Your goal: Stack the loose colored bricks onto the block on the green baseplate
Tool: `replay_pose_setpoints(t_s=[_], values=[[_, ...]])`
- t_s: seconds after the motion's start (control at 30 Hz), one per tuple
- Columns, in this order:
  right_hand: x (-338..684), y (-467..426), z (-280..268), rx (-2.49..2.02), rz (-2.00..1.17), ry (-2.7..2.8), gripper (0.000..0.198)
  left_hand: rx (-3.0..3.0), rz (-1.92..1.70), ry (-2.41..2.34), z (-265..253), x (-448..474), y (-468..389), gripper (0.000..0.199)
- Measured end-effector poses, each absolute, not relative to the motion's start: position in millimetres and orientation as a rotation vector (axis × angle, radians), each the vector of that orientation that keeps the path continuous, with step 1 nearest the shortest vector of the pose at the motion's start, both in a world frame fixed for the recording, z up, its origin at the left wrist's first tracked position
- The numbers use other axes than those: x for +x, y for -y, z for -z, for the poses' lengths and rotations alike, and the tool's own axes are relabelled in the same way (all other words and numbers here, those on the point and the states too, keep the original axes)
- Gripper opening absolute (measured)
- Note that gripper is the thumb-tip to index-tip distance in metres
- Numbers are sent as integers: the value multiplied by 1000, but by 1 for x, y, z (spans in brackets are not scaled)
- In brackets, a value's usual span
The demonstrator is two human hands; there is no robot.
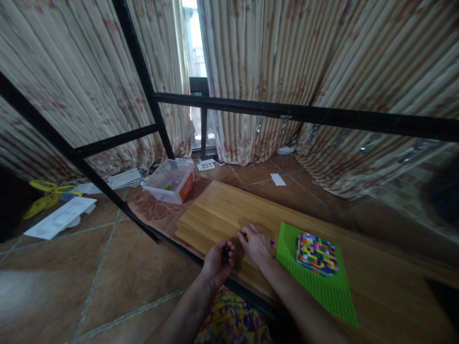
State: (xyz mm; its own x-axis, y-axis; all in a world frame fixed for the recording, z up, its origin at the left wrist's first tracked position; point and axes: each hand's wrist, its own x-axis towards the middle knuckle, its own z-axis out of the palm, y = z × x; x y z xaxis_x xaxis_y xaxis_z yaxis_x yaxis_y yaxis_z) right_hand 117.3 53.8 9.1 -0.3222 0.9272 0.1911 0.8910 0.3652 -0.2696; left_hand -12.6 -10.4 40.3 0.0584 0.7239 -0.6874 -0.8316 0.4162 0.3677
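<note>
My left hand [217, 260] is cupped palm-up at the near edge of the wooden board [222, 205], its fingers curled round several small dark bricks [225, 253], some greenish. To its right, my right hand [255, 243] is low over the board with thumb and fingertips pinched together; what they hold, if anything, is too small to make out. A small blue brick [272, 243] lies just beside that hand. On the right, a green studded baseplate [311, 294] carries a low block of multicoloured toy bricks [317, 253].
A clear plastic bin [165, 179] with a few bricks inside stands beyond the board's left end. Black metal bars [251, 102] cross in front of patterned curtains [258, 57]. White packaging [60, 217] and a yellow item [46, 196] lie on the tiled floor at left.
</note>
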Motion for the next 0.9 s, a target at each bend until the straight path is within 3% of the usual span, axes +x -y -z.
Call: replay_pose_setpoints(t_s=[0.5, 0.9], values=[[117, -58, -6, -1501, -102, 2341, 17, -148, -1163, -956, -38, -10, 8, 12], [115, -55, -6, -1577, -98, 2321, 27, -128, -1151, -945, -37, -5, 7, 15]])
